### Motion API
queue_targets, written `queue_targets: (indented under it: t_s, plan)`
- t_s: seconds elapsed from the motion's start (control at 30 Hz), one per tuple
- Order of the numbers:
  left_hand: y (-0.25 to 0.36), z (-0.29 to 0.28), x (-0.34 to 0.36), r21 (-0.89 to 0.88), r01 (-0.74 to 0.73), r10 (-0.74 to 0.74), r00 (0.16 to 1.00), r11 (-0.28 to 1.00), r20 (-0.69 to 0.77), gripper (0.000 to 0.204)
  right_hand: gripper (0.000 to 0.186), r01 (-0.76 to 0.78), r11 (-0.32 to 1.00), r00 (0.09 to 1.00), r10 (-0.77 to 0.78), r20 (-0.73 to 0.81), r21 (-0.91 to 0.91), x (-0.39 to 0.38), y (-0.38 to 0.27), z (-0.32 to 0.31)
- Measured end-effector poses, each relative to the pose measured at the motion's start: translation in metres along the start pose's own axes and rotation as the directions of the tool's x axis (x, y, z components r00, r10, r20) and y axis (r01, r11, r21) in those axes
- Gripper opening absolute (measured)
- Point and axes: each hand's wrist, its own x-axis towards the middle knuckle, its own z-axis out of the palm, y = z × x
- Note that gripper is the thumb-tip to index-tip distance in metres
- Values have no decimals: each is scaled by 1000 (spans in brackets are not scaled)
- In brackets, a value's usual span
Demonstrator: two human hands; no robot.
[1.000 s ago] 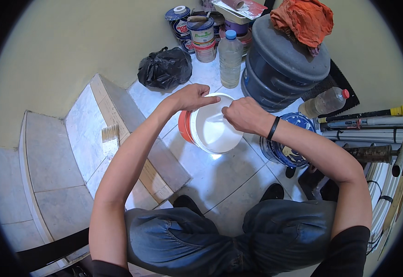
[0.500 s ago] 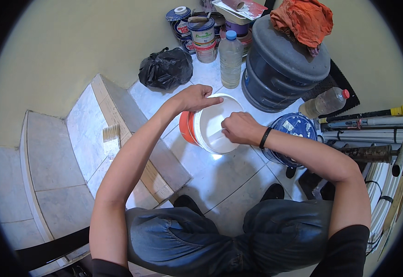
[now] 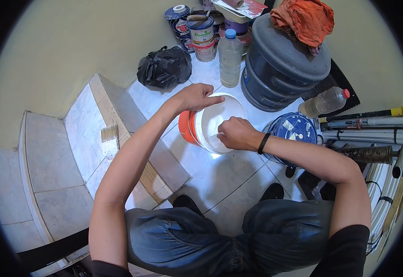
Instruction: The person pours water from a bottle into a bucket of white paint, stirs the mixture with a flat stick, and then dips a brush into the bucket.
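Observation:
An orange bucket (image 3: 187, 130) with a white rim and white inside leans toward me on the tiled floor between my feet and the wall. My left hand (image 3: 196, 98) grips its upper rim, thumb over the edge and fingers behind. Over the mouth of the bucket, my right hand (image 3: 239, 134) is closed, knuckles up and fingertips pointing inside. Whatever it holds is hidden by the fingers and blends with the white interior. To the left, a paintbrush (image 3: 110, 138) with pale bristles rests on the stair step.
Beyond the bucket are a black plastic bag (image 3: 164, 68), paint cans (image 3: 202, 39) and a clear bottle (image 3: 230, 62). A large dark drum (image 3: 282, 64) carries an orange cloth (image 3: 302, 22). A blue-lidded bucket (image 3: 296, 129) stands right, near a red-capped bottle (image 3: 326, 101) and stacked poles (image 3: 367, 124).
My right hand has shifted slightly left and down across the bucket's mouth. My left hand keeps its grip on the rim.

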Motion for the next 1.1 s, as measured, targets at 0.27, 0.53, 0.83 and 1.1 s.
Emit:
queue_targets:
  t_s: [0.27,0.53,0.83,1.1]
  plan:
    - [3,0,2,26,-45,45,999,999,0,65,16,125,887,982,-176,-74,-445,18,41,-19]
    - [5,-1,3,22,-30,30,1000,999,2,64,14,152,885,983,-182,-26,-440,10,32,-2]
    - [1,-1,3,-19,-56,56,998,998,2,62,17,106,957,994,-110,2,-271,1,24,-1]
    - [0,1,2,-86,-14,14,1000,996,1,61,12,244,805,924,-363,-124,-540,34,29,-22]
